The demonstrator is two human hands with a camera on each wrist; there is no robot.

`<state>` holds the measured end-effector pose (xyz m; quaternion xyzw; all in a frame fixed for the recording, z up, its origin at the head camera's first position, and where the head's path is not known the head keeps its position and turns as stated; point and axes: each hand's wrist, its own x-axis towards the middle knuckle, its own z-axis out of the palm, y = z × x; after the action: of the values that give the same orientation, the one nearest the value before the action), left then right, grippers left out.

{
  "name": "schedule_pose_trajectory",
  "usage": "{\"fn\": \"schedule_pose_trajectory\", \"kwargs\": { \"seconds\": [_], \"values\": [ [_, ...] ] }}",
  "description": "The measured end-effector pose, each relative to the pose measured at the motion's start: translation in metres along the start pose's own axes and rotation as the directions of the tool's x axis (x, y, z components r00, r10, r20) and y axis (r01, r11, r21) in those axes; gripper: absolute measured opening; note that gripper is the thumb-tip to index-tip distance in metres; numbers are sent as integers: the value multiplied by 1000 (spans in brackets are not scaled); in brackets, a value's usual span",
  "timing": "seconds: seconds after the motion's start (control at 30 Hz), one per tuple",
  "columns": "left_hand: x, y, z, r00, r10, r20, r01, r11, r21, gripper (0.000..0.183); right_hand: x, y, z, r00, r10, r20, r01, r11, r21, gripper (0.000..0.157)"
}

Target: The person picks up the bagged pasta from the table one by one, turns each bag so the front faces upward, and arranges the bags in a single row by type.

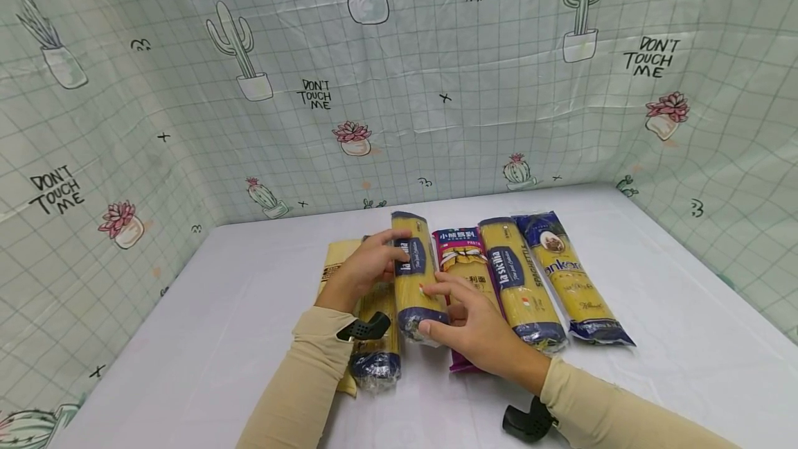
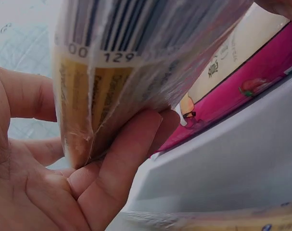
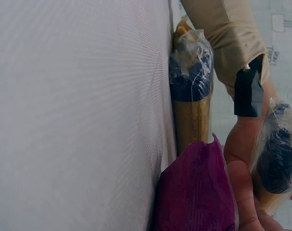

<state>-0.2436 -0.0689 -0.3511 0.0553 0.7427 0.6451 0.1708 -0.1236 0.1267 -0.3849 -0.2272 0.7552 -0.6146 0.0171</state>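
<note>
A spaghetti pack (image 1: 411,283) with yellow pasta, navy ends and a "la sicilia" label is raised and tilted above the others. My left hand (image 1: 368,265) holds its left side; in the left wrist view its barcode side (image 2: 102,72) lies between the thumb side and fingers of that hand (image 2: 112,187). My right hand (image 1: 476,324) grips the pack's lower right part, thumb near the clear twisted end (image 3: 280,154). Right beside the raised pack is a magenta pasta pack (image 1: 464,255), partly hidden by the right hand.
Another navy-ended spaghetti pack (image 1: 377,359) and a beige pack (image 1: 333,255) lie under my left forearm. To the right lie a second "la sicilia" pack (image 1: 520,283) and a blue "ankara" pack (image 1: 573,276). The white table (image 1: 187,338) meets a patterned curtain (image 1: 411,89).
</note>
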Motion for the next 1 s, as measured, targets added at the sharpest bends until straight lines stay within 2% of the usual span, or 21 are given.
{"fn": "schedule_pose_trajectory", "kwargs": {
  "seconds": [0.23, 0.57, 1.0],
  "values": [
    [1, -3, 1, 1000, -17, 2, 17, 999, 29, 50, 0, 0, 0, 999, 36, -2, -35, 999, 41, 47],
    [0, -3, 2, 1000, -18, -1, 18, 999, 35, 50, 0, -1, 0, 999, 39, -15, -39, 999, 22, 45],
    [1, -5, 4, 999, -24, 46, 23, 999, 28, 47, 1, 0, -1, 998, 55, -20, -55, 998, 17, 42]
  ]
}}
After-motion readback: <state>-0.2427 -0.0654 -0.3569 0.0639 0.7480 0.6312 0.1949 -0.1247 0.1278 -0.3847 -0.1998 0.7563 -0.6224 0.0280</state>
